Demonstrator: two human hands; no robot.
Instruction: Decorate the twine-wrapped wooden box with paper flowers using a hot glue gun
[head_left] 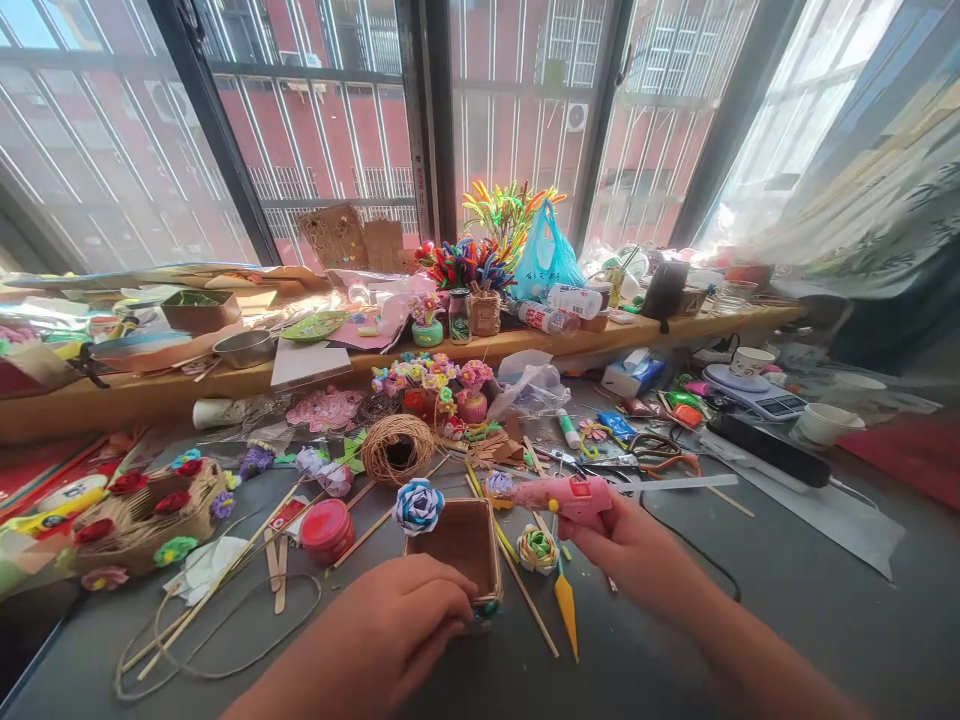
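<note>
Head view — left fingers [444,598] hold a brown box [461,525], paper rose [418,506] at its rim; right fingers [589,543], a glue gun [574,496].

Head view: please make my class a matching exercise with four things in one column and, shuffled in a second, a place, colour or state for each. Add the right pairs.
Things
1. Glue gun
2. Box
3. Twine
4. Jar

Descriptions
A. Wound into a coil
B. Gripped at its near side by the left hand
C. Red all over
D. Held in the right hand

Pairs: 1-D, 2-B, 3-A, 4-C
</note>
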